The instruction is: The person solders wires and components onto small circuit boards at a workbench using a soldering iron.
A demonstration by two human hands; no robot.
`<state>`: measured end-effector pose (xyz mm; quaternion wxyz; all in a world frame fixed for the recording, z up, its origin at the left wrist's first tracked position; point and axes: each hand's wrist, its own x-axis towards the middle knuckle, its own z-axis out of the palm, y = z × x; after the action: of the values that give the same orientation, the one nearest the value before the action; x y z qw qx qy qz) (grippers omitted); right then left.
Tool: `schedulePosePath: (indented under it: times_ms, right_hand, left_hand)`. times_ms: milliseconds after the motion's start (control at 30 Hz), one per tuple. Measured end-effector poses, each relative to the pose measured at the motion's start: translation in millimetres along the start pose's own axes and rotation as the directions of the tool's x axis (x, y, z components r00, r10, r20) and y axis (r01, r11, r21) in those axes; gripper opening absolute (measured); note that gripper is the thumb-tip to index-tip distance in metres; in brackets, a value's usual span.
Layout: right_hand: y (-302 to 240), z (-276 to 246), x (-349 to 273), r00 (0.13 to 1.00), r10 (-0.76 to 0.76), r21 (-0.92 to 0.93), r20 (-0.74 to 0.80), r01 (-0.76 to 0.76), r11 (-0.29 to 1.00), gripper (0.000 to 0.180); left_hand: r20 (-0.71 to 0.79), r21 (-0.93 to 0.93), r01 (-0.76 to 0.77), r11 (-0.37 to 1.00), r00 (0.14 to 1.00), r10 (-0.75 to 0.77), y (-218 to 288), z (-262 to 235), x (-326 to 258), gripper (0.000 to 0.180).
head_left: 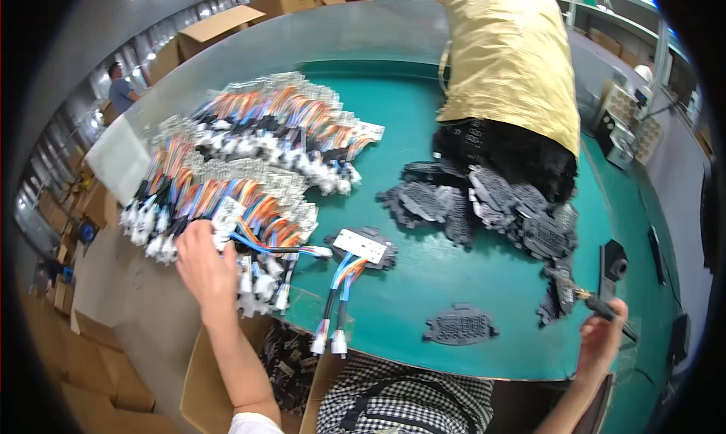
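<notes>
At the edge of a heap of wired boards, my left hand (206, 266) has its fingers closed on a white circuit board (227, 217) with a bundle of coloured wires. My right hand (601, 336), on the far right, grips the dark handle of a soldering iron (603, 307) with a brass-coloured front part, close to a black holder (609, 269). Between the hands, another white board (360, 245) lies on a black plastic plate, its wires hanging toward the near table edge. A separate black plate (460, 325) lies flat closer to me.
Wired boards (265, 184) are heaped at the left. A yellow woven sack (514, 63) spills black plates (522, 214) onto the green mat (378, 93). Below the near edge stands a cardboard box (203, 377) with dark parts inside. A person (121, 92) is in the far left background.
</notes>
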<state>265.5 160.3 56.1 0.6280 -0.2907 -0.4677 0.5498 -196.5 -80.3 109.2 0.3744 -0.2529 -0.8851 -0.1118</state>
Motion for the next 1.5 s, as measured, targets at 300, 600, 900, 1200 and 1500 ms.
schedulePosePath:
  times_ms: [300, 600, 900, 1200, 1500]
  right_hand:
    - [34.7, 82.6, 1.0, 0.940, 0.322, 0.239, 0.116, -0.341, 0.909, 0.019]
    - [55.9, 78.4, 8.6, 0.918, 0.364, 0.291, 0.159, -0.396, 0.871, 0.023]
    - [56.1, 85.6, 11.4, 0.913, 0.293, 0.093, 0.285, -0.331, 0.939, 0.019]
    - [71.5, 75.1, 5.4, 0.899, 0.156, -0.077, 0.410, -0.136, 0.988, 0.020]
    - [67.1, 86.2, -6.9, 0.890, 0.059, -0.293, 0.451, 0.085, 0.952, 0.008]
  left_hand:
    - [0.118, 0.160, 0.079, 0.984, 0.988, -0.098, -11.7, 15.7, 0.9, 0.039]
    - [-0.051, -0.014, 0.030, 0.999, 0.998, -0.031, -10.5, 11.7, -2.2, 0.035]
    - [-0.355, -0.682, -0.098, 0.725, 0.911, -0.211, 8.0, -30.6, -4.5, 0.041]
    - [-0.229, -0.758, -0.450, 0.473, 0.862, 0.453, 80.0, -54.2, -58.9, 0.035]
    - [0.038, -0.968, -0.182, 0.175, 0.579, 0.815, 146.7, -39.0, -129.3, 0.043]
